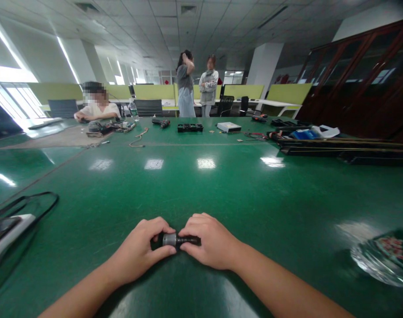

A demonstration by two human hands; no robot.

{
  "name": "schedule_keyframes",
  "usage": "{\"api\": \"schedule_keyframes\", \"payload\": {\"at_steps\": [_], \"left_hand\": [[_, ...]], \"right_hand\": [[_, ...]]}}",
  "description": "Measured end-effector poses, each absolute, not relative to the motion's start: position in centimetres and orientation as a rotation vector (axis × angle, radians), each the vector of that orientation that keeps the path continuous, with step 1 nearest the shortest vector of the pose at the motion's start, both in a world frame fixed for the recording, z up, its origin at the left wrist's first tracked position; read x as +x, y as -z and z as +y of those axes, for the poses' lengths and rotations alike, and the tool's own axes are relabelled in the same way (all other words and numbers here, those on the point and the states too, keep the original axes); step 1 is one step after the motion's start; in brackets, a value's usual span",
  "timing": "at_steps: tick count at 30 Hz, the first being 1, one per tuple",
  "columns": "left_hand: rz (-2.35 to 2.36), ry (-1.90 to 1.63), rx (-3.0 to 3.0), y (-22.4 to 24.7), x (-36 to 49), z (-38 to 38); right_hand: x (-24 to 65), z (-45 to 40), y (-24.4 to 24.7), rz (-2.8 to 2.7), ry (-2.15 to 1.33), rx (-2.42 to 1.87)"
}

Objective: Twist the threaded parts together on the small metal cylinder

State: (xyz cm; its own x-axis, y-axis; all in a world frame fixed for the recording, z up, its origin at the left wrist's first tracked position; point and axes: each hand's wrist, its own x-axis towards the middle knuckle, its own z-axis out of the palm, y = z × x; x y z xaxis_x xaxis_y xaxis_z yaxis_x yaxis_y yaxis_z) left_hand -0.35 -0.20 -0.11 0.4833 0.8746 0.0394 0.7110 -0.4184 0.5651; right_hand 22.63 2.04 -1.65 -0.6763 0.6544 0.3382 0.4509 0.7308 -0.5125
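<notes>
Collared metal shaft (pixel 179 240), one, at the near middle of the green worktop (pixel 188 190), left hand (pixel 142 244) grasping its thick left end, right hand (pixel 215 243) pinching its slim right end; judged dense, rigid, sturdy, perhaps slick, best held by the grey collar (pixel 170 239).

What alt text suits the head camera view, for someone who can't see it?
A person's left hand and right hand hold a small grey and dark cylindrical part at a glossy green table. A clear container shows at right, three people beyond.
</notes>
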Motion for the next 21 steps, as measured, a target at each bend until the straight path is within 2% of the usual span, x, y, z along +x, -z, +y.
{"api": "schedule_keyframes", "payload": {"at_steps": [21], "left_hand": [[1.327,-0.441,2.276,-0.49,-0.04,-0.49]], "right_hand": [[22.68,2.12,1.58,-2.399,-0.543,-0.857]]}}
